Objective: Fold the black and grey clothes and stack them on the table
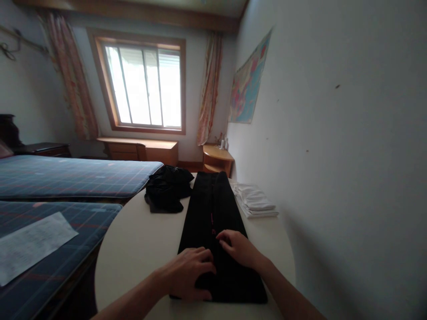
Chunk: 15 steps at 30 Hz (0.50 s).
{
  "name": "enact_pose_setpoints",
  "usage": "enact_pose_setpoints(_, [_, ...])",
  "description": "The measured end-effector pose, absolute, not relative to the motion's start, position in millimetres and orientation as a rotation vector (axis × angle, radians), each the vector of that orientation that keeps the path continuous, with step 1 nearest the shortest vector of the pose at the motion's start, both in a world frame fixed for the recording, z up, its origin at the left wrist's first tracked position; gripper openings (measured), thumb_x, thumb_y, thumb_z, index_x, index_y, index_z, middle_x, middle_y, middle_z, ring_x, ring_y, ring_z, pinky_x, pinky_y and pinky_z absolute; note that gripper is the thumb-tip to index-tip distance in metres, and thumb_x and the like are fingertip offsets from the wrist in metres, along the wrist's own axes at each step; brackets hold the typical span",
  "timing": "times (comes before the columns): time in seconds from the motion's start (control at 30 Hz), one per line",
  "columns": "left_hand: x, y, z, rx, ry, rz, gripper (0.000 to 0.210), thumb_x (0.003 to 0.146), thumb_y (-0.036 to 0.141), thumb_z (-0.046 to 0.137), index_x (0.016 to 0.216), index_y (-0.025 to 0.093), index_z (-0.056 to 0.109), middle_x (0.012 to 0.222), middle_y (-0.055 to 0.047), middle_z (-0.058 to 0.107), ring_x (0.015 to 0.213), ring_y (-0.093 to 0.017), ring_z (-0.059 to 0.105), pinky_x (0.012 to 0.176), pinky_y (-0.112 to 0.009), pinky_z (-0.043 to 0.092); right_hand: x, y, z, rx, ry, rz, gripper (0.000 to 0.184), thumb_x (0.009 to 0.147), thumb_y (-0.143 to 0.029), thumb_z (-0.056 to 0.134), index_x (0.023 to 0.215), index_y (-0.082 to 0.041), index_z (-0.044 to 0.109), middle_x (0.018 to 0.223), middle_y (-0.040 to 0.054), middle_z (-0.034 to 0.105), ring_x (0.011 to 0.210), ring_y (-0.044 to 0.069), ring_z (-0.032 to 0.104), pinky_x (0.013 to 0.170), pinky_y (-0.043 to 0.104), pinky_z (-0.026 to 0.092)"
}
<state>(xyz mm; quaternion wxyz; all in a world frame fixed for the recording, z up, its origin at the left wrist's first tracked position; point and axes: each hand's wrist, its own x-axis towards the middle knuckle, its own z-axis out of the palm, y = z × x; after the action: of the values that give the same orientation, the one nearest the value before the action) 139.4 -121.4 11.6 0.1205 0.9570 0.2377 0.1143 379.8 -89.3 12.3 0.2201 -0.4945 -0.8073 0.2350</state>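
Note:
A black garment, folded into a long flat strip, lies lengthwise on a round white table. Small pink marks show along the line down its middle. My left hand rests on the near left part of the strip, its fingers curved and its thumb spread apart. Farther up, at the right of the middle line, my right hand touches the cloth near the pink marks. Its fingers are bent and apart from the thumb, and no held cloth shows between them.
A crumpled black cloth heap is at the table's far left, and a folded white stack at the far right. Beds with plaid mattresses stand left, one bearing a paper sheet. A white wall runs along the right.

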Motion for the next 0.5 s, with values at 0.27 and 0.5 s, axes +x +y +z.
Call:
enact_pose_setpoints(0.27, [148,-132,8,2.907,0.728,0.234,0.018,0.078,0.034,0.068,0.093,0.026,0.064,0.089,0.001,0.067,0.081,-0.019,0.064,0.073,-0.030,0.049,351,-8,-1,-1.608,-2.188,0.455,0.040,0.094,-0.032,0.050,0.130,-0.020,0.062,0.119,0.0088,0.068,0.113,0.023,0.059,0.099,0.035,0.043])
enact_pose_setpoints(0.5, [147,-131,14,2.827,0.674,0.359,0.022,0.083,0.022,0.059,0.103,0.028,0.066,0.095,0.002,0.070,0.082,-0.016,0.066,0.072,-0.024,0.049,331,23,-13,-1.740,-2.145,0.429,0.040,0.093,-0.031,0.051,0.132,-0.026,0.061,0.142,0.0067,0.056,0.134,0.030,0.043,0.106,0.048,0.038])
